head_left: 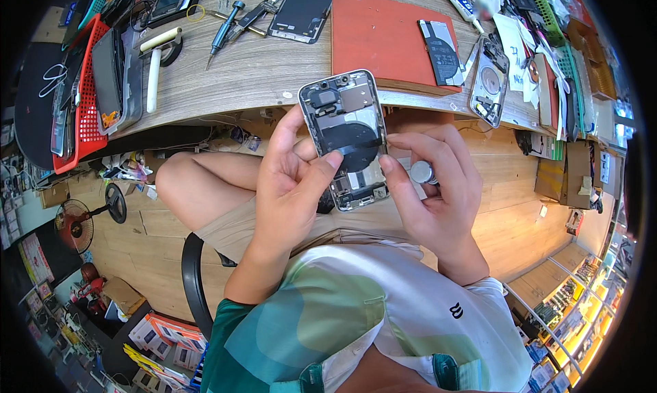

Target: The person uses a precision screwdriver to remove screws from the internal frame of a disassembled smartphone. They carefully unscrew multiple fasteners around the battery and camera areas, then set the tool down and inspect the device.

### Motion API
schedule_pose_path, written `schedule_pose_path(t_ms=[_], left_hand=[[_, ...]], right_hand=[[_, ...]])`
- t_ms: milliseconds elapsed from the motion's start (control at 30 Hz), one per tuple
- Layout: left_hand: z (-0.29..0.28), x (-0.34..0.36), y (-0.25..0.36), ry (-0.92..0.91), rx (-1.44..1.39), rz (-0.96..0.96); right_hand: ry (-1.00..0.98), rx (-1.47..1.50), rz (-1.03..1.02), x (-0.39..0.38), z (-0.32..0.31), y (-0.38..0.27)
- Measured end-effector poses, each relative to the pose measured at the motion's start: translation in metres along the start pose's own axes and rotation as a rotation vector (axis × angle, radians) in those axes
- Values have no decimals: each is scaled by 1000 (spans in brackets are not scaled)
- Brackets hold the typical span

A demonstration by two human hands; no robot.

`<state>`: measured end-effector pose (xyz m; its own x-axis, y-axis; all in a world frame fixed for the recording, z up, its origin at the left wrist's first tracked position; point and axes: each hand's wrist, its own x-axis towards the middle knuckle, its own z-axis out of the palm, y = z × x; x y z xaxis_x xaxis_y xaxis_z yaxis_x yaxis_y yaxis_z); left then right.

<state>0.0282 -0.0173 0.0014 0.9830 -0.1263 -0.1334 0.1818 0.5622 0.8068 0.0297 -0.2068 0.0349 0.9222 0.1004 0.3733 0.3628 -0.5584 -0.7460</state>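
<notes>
My left hand [284, 181] is closed around the lower left side of an opened phone [345, 136], its thumb lying across the inside. The phone is tilted above my lap, with its camera unit, metal shields and a dark round pad showing. On its right side, my right hand [441, 181] is closed, thumb and index fingertips at the phone's edge. A small grey cylinder with a round end [422, 172] is tucked in the curled fingers of that hand. Whether the fingertips also pinch something small is too fine to make out.
Across the bench [185, 85] lie a red pad [383, 40] bearing a phone battery [441, 51], a blue screwdriver [226, 33], a phone screen [301, 9], a white-handled roller [155, 71] and another opened phone [489, 81]. A red basket [85, 98] stands left.
</notes>
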Motion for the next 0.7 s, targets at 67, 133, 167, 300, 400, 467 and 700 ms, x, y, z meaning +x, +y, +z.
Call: schedule_pose_path(t_ms=[67,133,167,300,400,467,700], left_hand=[[1,-2,-1,41,35,47],[4,-3,-2,101,76,81],[6,-3,-4,124,65,123],[11,-7,-22,194,37,266],[13,-14,-35,216,-6,331],[16,-15,-45,268,-16,384],[15,-22,-62,292,-21,462]], right_hand=[[-71,50,129,-6,-4,-3],[-95,203,277,-10,-2,-6],[-104,281,351,-11,0,-7],[-43,382,492,-11,13,-10],[-9,352,451,-8,23,-8],[13,296,387,-7,29,-6],[44,217,346,-8,40,-9]])
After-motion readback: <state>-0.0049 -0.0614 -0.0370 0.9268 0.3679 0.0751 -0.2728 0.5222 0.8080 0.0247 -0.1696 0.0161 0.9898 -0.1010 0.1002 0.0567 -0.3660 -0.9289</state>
